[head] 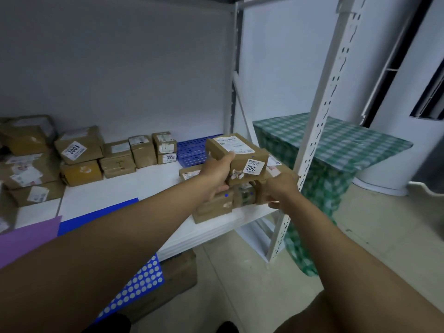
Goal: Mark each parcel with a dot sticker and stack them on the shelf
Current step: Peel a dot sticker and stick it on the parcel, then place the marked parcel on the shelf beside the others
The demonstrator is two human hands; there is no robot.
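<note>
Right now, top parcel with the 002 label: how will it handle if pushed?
The top parcel looks like a stiff taped carton, so probably rigid, not floppy. The left hand grips it alone, suggesting it is light. It sits on a lower parcel near the shelf edge; could slide off.

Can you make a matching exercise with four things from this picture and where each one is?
Things:
1. parcel labelled 3003
2. dot sticker sheet
3. checked cloth
4. parcel labelled 002

Places:
A. right of the shelf post
B. in the left hand
C. on another parcel, shelf left
D. hanging off the shelf front edge

Pairs: 1-C, 2-D, 3-A, 4-B
</note>
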